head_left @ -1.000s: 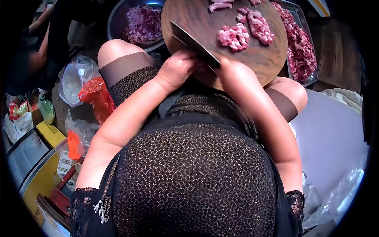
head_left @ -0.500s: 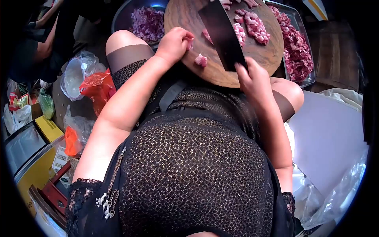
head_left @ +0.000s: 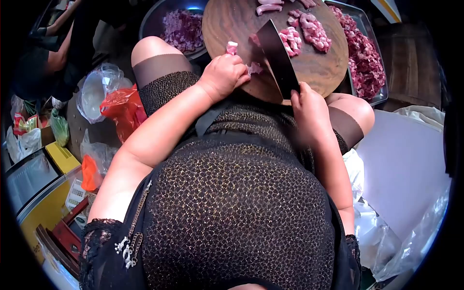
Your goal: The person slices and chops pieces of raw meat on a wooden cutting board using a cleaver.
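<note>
My right hand (head_left: 309,108) is closed round the handle of a cleaver (head_left: 279,60), whose broad dark blade slants over the round wooden chopping board (head_left: 314,72). Fingers curled, my left hand (head_left: 224,76) is at the board's near left edge. At its fingertips is a small piece of meat (head_left: 254,68), partly hidden by the fingers. Another pale pink chunk (head_left: 232,47) shows just beyond the knuckles; I cannot tell whether the hand touches it. Right of the blade lie cut meat (head_left: 291,41) and a larger pile of pieces (head_left: 314,33). Pale strips (head_left: 268,7) rest at the far side.
A metal tray (head_left: 383,94) heaped with chopped meat stands right of the board. To the left is a metal bowl (head_left: 151,24) with chopped purplish pieces. Plastic bags, including a red one (head_left: 124,108), lie on the left. A seated person's arm (head_left: 60,50) shows at upper left.
My left hand has come nearer to me and down over the small meat piece. The cleaver's blade has turned and shifted slightly nearer, uncovering pale strips behind it.
</note>
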{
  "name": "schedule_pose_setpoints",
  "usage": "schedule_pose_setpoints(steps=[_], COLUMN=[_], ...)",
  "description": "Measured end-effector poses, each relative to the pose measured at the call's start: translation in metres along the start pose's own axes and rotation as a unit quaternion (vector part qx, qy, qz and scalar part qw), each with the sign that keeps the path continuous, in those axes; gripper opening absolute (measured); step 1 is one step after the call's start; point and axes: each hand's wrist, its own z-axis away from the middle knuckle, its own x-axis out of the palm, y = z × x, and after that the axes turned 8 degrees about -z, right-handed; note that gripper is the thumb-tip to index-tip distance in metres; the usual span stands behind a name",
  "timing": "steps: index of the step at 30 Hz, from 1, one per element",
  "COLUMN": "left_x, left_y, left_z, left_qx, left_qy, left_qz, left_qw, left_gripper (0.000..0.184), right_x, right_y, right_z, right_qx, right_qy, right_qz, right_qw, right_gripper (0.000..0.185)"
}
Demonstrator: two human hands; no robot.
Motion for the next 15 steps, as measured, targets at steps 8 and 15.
schedule_pose_setpoints(steps=[8, 15], left_x=[0.001, 0.016], left_y=[0.003, 0.009], left_z=[0.003, -0.006], left_qx=[-0.03, 0.05], left_qy=[0.03, 0.093], left_qz=[0.008, -0.017], left_qw=[0.999, 0.994], left_gripper=[0.025, 0.024], right_x=[0.006, 0.02], right_y=[-0.013, -0.028], right_z=[0.029, -0.005], right_qx=[-0.071, -0.093], right_qy=[-0.044, -0.05], right_qz=[0.086, 0.049], right_qw=[0.993, 0.993], right_gripper=[0.013, 0.014])
